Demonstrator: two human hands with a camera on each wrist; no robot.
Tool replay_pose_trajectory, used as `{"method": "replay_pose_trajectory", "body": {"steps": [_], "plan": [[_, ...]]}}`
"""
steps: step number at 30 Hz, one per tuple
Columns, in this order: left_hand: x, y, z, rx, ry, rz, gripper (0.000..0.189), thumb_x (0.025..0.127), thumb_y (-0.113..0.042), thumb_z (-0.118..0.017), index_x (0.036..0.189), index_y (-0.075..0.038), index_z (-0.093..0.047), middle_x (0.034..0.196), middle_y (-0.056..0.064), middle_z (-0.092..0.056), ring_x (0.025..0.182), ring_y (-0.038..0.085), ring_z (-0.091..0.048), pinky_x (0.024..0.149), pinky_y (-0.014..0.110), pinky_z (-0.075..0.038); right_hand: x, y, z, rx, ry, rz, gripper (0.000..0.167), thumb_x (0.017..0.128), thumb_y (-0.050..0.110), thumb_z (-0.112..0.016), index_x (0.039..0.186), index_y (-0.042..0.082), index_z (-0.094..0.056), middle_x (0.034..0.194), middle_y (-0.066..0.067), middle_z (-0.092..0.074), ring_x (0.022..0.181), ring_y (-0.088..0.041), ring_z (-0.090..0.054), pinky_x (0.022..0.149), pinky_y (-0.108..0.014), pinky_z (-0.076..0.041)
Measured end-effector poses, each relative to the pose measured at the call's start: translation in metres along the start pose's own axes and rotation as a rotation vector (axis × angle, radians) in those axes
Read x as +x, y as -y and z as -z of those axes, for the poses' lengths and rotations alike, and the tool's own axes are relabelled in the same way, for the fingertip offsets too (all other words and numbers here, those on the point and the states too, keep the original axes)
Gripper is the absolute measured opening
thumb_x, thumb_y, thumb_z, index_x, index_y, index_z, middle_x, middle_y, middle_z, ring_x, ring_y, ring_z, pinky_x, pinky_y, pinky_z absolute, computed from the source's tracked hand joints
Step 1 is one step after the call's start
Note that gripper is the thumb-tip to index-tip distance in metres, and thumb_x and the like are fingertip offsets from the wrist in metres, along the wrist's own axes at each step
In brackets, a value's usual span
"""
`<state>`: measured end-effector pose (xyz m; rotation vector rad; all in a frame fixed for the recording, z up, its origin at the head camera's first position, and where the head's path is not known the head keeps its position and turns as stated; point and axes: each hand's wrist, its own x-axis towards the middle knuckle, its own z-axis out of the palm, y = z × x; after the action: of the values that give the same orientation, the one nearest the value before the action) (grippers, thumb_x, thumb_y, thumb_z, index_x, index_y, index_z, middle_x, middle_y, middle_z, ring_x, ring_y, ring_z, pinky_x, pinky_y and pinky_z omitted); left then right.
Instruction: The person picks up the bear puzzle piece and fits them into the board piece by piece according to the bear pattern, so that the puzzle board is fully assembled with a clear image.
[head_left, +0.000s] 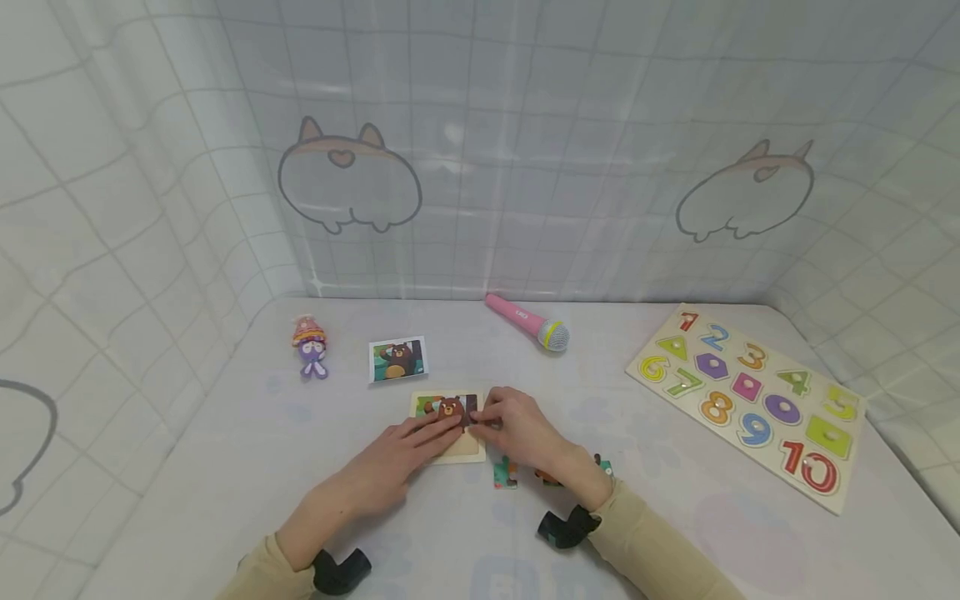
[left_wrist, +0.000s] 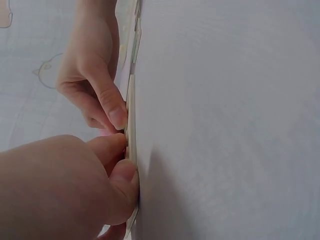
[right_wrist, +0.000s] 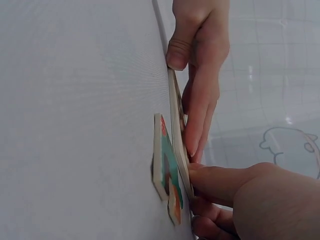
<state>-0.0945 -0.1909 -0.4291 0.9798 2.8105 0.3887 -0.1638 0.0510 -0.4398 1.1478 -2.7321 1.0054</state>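
Observation:
A small wooden jigsaw board [head_left: 471,450] with a brown bear picture lies on the table, its lower part bare wood. Straight fingers of my left hand [head_left: 390,458] rest across the bear pieces [head_left: 450,407], while the thumb [left_wrist: 124,172] touches the board's near edge. At the right side of the board, my right hand [head_left: 521,429] pinches a dark puzzle piece [head_left: 472,403] between thumb and index finger; the fingertips partly cover it. Beside the board lies a loose green and orange piece [head_left: 504,473]. More loose pieces [head_left: 606,467] are partly hidden under my right wrist.
Behind the board lies a bear picture card [head_left: 397,360], with a purple doll toy [head_left: 311,348] to its left. A pink microphone [head_left: 528,322] lies at the back. On the right is a number-and-shape peg board [head_left: 750,400]. A tiled-pattern curtain [head_left: 525,167] encloses the table.

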Motion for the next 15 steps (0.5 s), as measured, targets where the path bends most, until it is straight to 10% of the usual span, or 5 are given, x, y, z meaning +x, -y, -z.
{"method": "replay_pose_trajectory", "body": {"steps": [15], "plan": [[0.003, 0.002, -0.0068, 0.047, 0.0, 0.003, 0.097, 0.076, 0.015, -0.063, 0.159, -0.022, -0.029, 0.165, -0.004, -0.026, 0.15, 0.031, -0.025, 0.111, 0.064, -0.035, -0.0014, -0.0009, 0.0016, 0.023, 0.027, -0.016, 0.028, 0.09, 0.018, -0.076, 0.115, 0.005, -0.075, 0.085, 0.005, -0.06, 0.073, -0.008, -0.049, 0.062, -0.019, -0.043]]}}
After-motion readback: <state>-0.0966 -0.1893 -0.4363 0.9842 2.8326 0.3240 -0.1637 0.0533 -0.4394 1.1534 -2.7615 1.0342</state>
